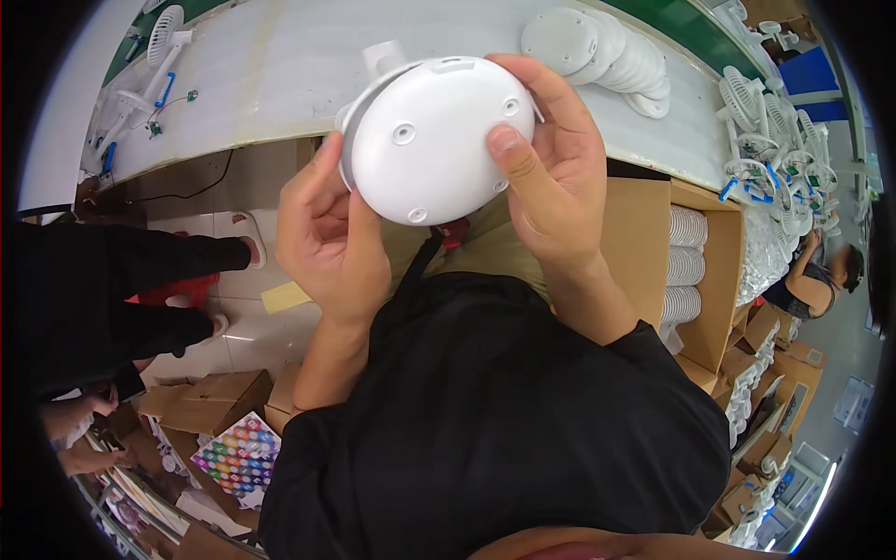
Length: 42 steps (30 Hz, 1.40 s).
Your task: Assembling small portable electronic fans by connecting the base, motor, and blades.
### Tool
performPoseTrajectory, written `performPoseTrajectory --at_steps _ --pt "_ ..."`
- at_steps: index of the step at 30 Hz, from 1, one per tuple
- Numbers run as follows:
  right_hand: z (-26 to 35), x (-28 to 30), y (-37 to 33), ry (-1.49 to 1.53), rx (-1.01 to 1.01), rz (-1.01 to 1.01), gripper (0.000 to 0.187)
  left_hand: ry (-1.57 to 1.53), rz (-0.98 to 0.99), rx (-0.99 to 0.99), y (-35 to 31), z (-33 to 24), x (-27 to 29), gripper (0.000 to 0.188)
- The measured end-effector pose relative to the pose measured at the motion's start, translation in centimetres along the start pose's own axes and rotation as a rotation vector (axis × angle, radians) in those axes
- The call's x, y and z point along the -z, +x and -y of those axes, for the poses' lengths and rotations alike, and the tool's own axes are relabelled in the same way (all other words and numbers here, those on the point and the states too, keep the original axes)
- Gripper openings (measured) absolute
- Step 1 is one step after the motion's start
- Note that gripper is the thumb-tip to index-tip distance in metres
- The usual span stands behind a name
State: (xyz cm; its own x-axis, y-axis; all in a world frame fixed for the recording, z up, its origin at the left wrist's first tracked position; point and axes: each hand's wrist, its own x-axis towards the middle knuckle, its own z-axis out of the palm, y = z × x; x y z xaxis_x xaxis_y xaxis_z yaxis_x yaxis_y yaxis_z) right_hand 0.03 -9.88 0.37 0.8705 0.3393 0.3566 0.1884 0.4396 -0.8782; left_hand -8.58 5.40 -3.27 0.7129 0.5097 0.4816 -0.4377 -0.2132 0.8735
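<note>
Over the near edge of the workbench, both hands hold up a white round fan base made of a shell and an oval bottom cover. Several round screw holes and a small slot at its top edge show on the cover. Behind it, the shell stands a little apart along the left side, with a short stub at the top. My left hand pinches the lower left rim between thumb and fingers. On the right, my right hand grips the edge, its thumb pressed on the cover and its fingers behind.
Overlapping white discs lie on the workbench at the back right. Part-built fans with wires lie left, more fans right. An open carton holds stacked grilles. One person stands at left, another at far right.
</note>
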Motion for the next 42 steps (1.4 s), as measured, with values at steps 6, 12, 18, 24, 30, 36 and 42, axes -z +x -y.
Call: performPoseTrajectory --at_steps 6,12,18,24,30,36,42 --pt "0.2 -0.5 -0.7 -0.121 -0.054 0.03 0.047 -0.216 -0.032 0.047 -0.6 1.1 1.1 0.047" --pt "-0.2 -0.3 -1.3 -0.326 0.095 0.094 0.046 -0.071 0.102 0.039 -2.0 0.4 2.1 0.063" --pt "-1.0 -0.4 -2.0 -0.332 0.166 0.103 0.047 -0.079 0.058 0.021 -2.9 1.0 2.4 0.062" --pt "-1.4 -0.6 -3.0 -0.267 0.119 0.084 0.046 -0.008 0.058 0.063 -3.3 0.5 3.0 0.062" --pt "-1.2 -0.8 -2.7 -0.31 0.105 0.096 0.046 -0.043 0.051 0.155 -3.4 -0.1 2.9 0.062" --pt "0.4 -0.5 0.0 -0.568 0.093 0.361 0.044 -0.017 0.105 0.176 -4.0 0.2 3.4 0.061" --pt "0.2 -1.3 -0.4 -0.686 0.163 0.365 0.039 -0.148 0.079 0.24 -3.8 2.0 4.1 0.055"
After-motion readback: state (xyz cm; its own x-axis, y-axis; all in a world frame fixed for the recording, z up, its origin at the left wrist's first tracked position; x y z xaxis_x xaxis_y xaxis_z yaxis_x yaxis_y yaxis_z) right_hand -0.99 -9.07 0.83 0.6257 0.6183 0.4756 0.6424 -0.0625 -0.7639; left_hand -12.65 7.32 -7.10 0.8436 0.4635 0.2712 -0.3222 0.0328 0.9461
